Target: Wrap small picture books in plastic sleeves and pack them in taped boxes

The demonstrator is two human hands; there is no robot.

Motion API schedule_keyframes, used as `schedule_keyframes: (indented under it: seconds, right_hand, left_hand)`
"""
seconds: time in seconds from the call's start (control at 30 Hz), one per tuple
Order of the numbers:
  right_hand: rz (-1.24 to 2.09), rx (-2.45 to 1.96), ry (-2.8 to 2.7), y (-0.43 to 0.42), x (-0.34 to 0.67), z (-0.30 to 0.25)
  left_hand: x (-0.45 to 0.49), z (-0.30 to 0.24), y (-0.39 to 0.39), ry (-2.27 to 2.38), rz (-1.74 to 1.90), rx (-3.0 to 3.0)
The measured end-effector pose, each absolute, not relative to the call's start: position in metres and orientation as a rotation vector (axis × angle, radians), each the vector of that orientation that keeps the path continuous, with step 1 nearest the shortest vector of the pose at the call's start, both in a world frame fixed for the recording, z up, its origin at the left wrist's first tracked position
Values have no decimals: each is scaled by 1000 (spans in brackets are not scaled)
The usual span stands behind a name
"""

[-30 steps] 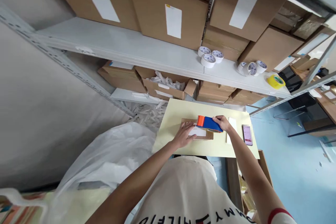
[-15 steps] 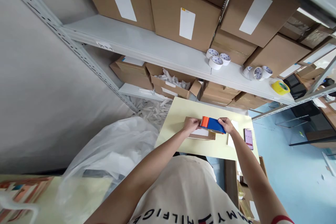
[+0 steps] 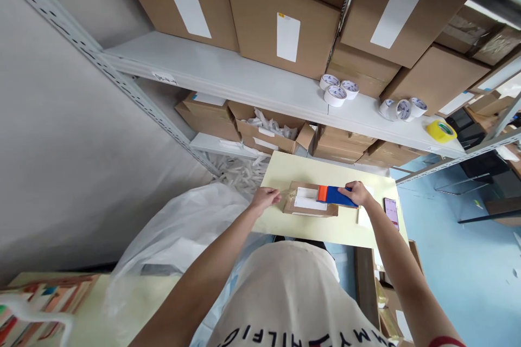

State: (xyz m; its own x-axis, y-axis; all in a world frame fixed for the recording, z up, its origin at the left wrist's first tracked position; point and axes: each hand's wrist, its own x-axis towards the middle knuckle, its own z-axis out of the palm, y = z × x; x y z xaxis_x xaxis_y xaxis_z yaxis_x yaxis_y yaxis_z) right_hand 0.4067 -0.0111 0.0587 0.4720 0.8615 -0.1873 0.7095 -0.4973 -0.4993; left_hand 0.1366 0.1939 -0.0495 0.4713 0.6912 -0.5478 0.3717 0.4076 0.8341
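A small cardboard box (image 3: pixel 292 207) with a white label (image 3: pixel 304 198) on its top lies on the pale yellow table. My right hand (image 3: pixel 356 193) grips a blue and orange tape dispenser (image 3: pixel 340 196), its orange end over the right part of the label. Off the box's left end, my left hand (image 3: pixel 266 198) is closed in a pinch on the end of the clear packing tape (image 3: pixel 288 194). A shiny strip of that tape shows between these fingers and the box; its course over the label is hard to make out.
On the table (image 3: pixel 280 165), a phone (image 3: pixel 391 213) and white paper (image 3: pixel 365 218) lie to the right. Behind stands a shelf (image 3: pixel 244 77) with cartons and several tape rolls (image 3: pixel 335 96). Plastic sheeting (image 3: pixel 179 222) hangs at the left.
My left hand has moved left, away from the dispenser and past the box's left end. The dispenser now lies lower over the box, slightly further right, and the label shows more fully.
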Motion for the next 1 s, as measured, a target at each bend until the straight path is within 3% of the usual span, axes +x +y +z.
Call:
schedule_keyframes:
  seconds: [0.4, 0.67, 1.0]
  right_hand:
    - [530, -2412, -1326, -6, 392, 63]
    - [566, -2420, -1323, -10, 390, 65]
    - [900, -2472, -1413, -3, 399, 76]
  left_hand:
    - [143, -88, 177, 1225, 328, 1519]
    - [153, -109, 135, 792, 321, 1454]
    - [184, -48, 158, 327, 57, 2676]
